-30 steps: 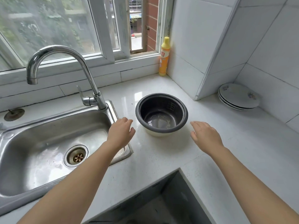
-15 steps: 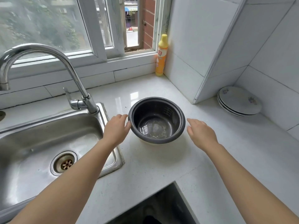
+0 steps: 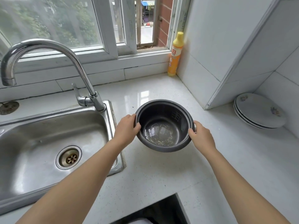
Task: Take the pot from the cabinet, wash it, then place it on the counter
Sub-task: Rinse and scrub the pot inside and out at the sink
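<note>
Delta vs half a second ago: both hands were just off the pot, left one barely touching the rim, right one apart with a visible gap. Now both are closed on the rim. A second ago they were further back still.

Left hand (image 3: pixel 127 128): grasping the pot's (image 3: pixel 163 126) left rim, thumb hooked over the lip into the inside, fingers wrapped on the outer wall. Forearm comes in from lower left, crossing the right corner of the sink (image 3: pixel 53 130).

Right hand (image 3: pixel 201 135): grasping the right rim, thumb on the lip, fingers down the outside. Forearm comes in from lower right.

Pot: on the white counter (image 3: pixel 161 175), just right of the sink, mouth up. Can't tell if it's lifted or still seated. Dark grey inside, level markings on the far-right inner wall, fine pale scratches ringing the shiny bottom. Flared rim all round.

Other: faucet (image 3: pixel 68 62) arches over the sink, no water running. Yellow bottle (image 3: pixel 175 54) in the back corner by the window. Stack of plates (image 3: pixel 258 110) leaning at the right wall, well apart from the pot.
</note>
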